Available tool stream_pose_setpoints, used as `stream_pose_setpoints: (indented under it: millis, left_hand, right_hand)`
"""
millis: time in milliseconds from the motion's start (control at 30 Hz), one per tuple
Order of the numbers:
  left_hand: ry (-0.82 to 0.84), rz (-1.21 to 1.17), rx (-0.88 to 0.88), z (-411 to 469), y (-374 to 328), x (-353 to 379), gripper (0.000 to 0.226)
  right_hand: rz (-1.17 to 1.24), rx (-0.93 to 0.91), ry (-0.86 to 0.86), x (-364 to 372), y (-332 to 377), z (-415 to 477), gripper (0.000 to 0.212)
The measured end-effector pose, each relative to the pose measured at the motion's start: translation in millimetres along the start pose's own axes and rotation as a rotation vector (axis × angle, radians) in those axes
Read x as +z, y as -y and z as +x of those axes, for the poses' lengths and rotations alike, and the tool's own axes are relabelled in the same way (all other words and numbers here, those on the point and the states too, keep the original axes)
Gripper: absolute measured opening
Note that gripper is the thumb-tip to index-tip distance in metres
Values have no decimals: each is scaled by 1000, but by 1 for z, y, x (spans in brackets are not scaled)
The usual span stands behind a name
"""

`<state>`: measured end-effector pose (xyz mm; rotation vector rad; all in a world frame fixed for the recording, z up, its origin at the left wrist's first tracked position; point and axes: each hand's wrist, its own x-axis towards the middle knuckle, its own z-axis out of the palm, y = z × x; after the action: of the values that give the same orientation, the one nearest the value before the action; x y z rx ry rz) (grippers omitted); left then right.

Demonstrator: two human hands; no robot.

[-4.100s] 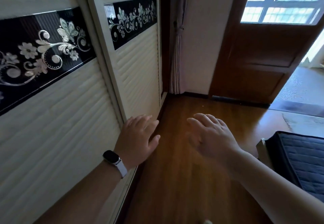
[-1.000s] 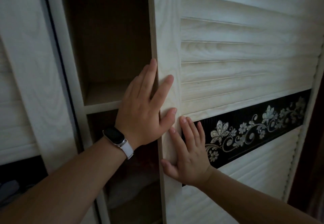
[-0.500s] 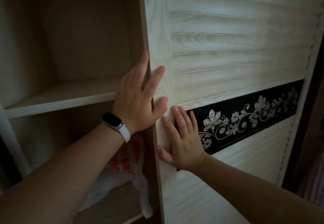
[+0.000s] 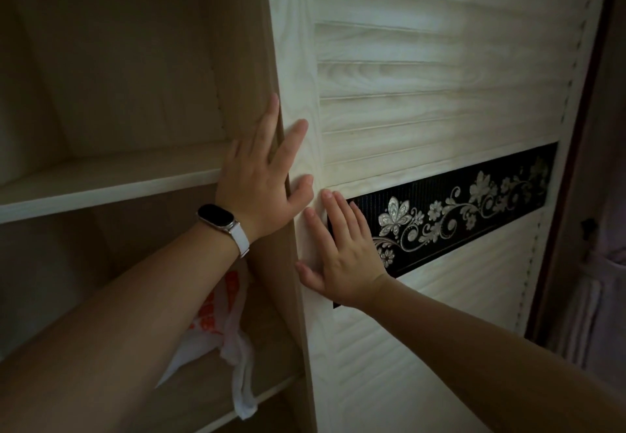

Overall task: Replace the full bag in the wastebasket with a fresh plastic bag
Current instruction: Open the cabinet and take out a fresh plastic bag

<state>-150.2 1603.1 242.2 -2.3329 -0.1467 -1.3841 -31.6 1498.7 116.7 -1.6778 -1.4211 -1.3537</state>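
Wardrobe interior exposed — left hand (image 4: 259, 178) and right hand (image 4: 342, 256), fingers flat and released, brace the sliding door (image 4: 440, 93) aside, giving access to the plastic bag (image 4: 216, 324) — probably the fresh one.

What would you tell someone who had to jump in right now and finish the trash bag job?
Left hand: open, flat on the edge of the sliding wardrobe door, holding nothing.
Right hand: open, palm flat on the door face, holding nothing.
A white plastic bag with orange print lies on the lower shelf, partly behind the left arm, one end hanging over the shelf's front.
Done: wardrobe open, bag exposed.
Left: take the bag, find the wastebasket (not in view), swap out the full bag.
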Motion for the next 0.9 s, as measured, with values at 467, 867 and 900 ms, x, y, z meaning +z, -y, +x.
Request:
stream_pose_setpoints:
  millis: [467, 867, 900]
  left_hand:
    - [204, -29, -12, -66, 28, -42, 52]
    - [549, -31, -60, -206, 83, -55, 43]
    - [583, -39, -73, -219, 87, -51, 41]
  right_hand:
    - [35, 24, 95, -45, 35, -2, 52]
    - [255, -88, 643, -18, 101, -3, 46]
    - [241, -87, 700, -11, 105, -6, 48]
